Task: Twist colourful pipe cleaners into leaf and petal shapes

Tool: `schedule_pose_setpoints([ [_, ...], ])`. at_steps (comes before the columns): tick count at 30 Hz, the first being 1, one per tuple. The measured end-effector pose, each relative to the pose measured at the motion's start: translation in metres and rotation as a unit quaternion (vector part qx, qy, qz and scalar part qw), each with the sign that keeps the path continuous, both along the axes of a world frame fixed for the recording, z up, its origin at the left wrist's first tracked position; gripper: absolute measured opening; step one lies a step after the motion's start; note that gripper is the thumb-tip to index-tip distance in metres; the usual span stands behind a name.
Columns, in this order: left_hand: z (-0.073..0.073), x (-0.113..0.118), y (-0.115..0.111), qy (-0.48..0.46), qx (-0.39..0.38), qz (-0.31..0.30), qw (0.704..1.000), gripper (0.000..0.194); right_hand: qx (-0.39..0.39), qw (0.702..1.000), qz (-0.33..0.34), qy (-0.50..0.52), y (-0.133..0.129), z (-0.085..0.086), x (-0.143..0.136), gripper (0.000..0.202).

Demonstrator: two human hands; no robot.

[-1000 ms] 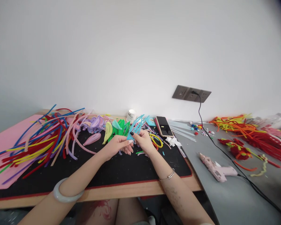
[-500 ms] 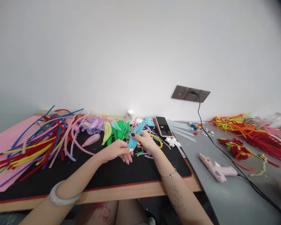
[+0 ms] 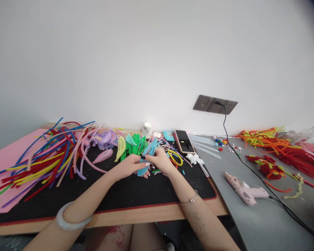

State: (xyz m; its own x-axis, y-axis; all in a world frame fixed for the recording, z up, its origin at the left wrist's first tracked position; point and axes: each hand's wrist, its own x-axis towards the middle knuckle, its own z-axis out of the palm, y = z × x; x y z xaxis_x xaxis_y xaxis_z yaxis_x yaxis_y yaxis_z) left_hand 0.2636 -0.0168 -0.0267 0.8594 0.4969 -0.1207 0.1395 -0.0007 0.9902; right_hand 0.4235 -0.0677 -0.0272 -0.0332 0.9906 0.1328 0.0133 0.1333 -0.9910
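Both hands grip a bundle of light blue pipe cleaners [image 3: 149, 149] above the black mat [image 3: 157, 195]. My left hand [image 3: 131, 165] pinches its lower end, thumb on top and the other fingers partly hidden underneath. My right hand [image 3: 159, 161] wraps the bundle's right side, its dark-nailed thumb meeting the left thumb. Just behind stand green pipe cleaner loops [image 3: 137, 143]. To their left lie a pale yellow looped petal [image 3: 120, 148] and a pink looped petal [image 3: 103, 156]. A yellow pipe cleaner ring [image 3: 180, 158] rests right of my right hand.
Loose multicoloured pipe cleaners [image 3: 54, 157] spread over the left side. A paper cup [image 3: 147, 129] and a phone [image 3: 184, 141] stand near the wall. On the grey table, a pink glue gun [image 3: 247, 191] trails a black cord; red pipe cleaners [image 3: 295, 160] lie farther right.
My left hand has moved onto the lower end of the blue bundle, and the thumbs now meet. The bundle sits slightly lower and more upright.
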Motion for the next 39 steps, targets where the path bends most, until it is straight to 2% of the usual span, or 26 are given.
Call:
schedule_pose_setpoints([
  [5, -0.005, 0.0, 0.002, -0.024, -0.023, 0.045, 0.998, 0.044, -0.005, 0.999, -0.012, 0.043, 0.002, 0.001, 0.002, 0.023],
  [17, -0.009, 0.003, 0.003, -0.051, -0.055, 0.099, 0.992, 0.048, 0.007, 0.997, -0.065, 0.044, 0.008, -0.003, 0.003, 0.027],
  [22, -0.013, 0.003, 0.004, -0.072, -0.074, 0.124, 0.987, 0.047, 0.015, 0.995, -0.062, 0.075, 0.009, -0.003, 0.003, 0.027],
  [30, -0.005, 0.004, 0.001, -0.112, -0.107, 0.212, 0.965, 0.041, 0.002, 0.986, -0.058, 0.155, 0.007, 0.002, 0.0, 0.027],
  [39, -0.002, 0.005, 0.0, -0.137, -0.117, 0.258, 0.949, 0.034, 0.006, 0.98, -0.082, 0.181, 0.008, 0.002, 0.0, 0.026],
])
